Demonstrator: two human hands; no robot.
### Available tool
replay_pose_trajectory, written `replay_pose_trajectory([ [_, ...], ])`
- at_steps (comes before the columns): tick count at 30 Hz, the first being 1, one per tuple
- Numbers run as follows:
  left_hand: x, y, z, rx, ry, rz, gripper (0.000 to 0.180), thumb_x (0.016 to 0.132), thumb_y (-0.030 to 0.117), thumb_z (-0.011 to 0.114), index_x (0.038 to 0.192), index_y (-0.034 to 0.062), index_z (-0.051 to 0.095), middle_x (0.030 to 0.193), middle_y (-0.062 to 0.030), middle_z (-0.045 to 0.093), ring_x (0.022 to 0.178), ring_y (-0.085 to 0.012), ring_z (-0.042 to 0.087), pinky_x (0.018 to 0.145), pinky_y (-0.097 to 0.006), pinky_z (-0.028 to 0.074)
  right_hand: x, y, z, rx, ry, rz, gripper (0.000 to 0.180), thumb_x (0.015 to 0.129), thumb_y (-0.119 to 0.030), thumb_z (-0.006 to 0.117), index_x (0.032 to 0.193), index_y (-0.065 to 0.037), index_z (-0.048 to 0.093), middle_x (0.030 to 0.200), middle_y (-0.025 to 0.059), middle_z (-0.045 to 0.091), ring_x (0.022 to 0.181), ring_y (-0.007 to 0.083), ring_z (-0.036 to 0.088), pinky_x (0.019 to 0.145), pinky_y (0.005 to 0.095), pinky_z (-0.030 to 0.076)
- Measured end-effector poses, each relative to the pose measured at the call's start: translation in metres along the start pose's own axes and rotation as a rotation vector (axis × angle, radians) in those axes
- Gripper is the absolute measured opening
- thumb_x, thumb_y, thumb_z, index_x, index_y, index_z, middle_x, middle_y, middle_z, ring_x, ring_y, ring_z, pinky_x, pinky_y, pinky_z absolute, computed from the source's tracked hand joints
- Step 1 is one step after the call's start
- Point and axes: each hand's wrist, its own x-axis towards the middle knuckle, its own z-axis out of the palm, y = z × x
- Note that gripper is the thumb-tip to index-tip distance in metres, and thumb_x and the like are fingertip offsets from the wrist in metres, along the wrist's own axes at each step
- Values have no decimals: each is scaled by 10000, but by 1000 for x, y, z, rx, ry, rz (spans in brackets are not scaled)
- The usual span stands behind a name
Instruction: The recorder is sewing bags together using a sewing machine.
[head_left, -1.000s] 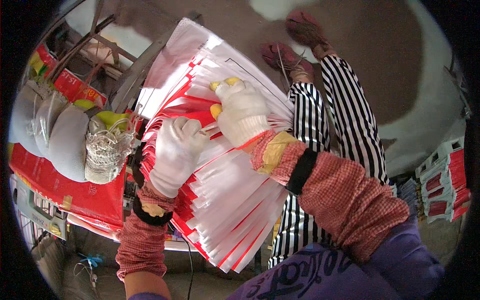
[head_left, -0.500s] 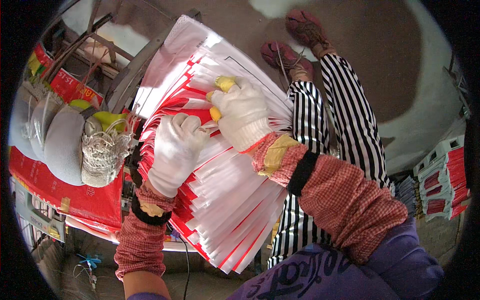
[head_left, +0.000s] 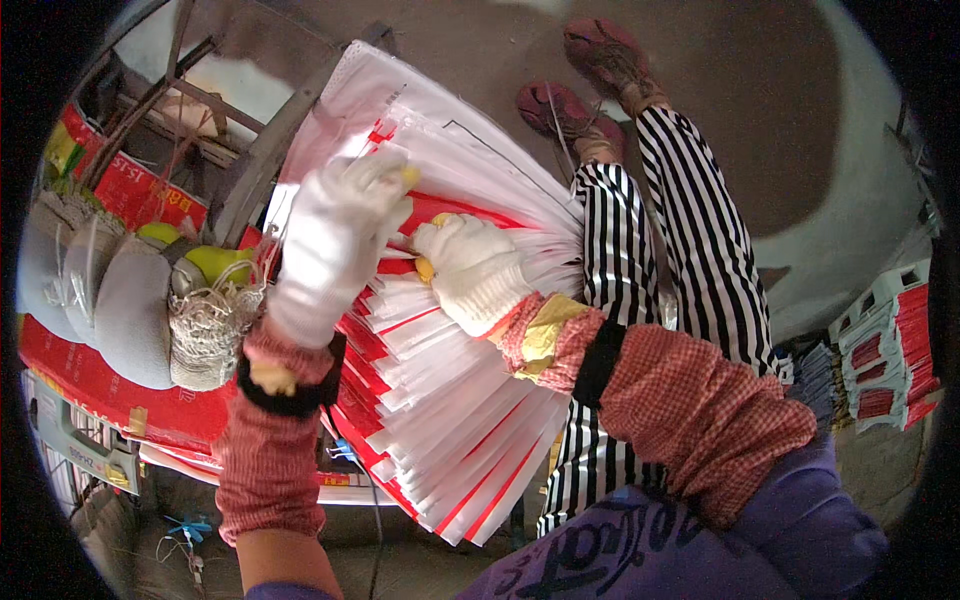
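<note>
A thick stack of flat red-and-white printed sacks point(head_left: 460, 430) lies fanned out in front of me, its layered edges spreading toward my body. My right hand point(head_left: 470, 262), in a white knit glove with yellow fingertips, rests on the middle of the fan. Its fingers are curled down onto the sacks' edges. Farther up and to the left is my left hand point(head_left: 340, 235), gloved the same way and slightly smeared. Its fingers are bent over the upper left part of the stack; what lies under them is hidden.
Left of the stack sit a bundle of grey-white rolls point(head_left: 130, 305) with frayed string and a red printed sack point(head_left: 110, 390). A metal frame point(head_left: 215, 100) stands behind them. My striped legs point(head_left: 620, 240) flank the stack's right side. A white crate-like stack point(head_left: 885, 345) is at far right.
My left hand has moved up and left, away from my right hand. The right hand has shifted slightly down toward me, and more of the upper sacks lie flat.
</note>
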Motion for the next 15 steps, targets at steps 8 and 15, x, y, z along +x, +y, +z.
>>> replay_pose_trajectory([
  [8,12,-4,19,237,-105,78,117,669,135,671,763,90,617,930,-51,622,845,-263,603,701,-378,477,1,0,-3,-30,-86,16,129,787,-181,556,868,-109,627,839,104,625,803,299,621,689,412,496],
  [15,-4,13,17,-47,-133,-208,129,754,148,615,709,30,589,733,-141,589,757,-295,605,658,-385,453,5,7,-14,174,-55,-29,119,791,-186,572,849,-102,633,852,115,642,783,331,628,667,438,500],
])
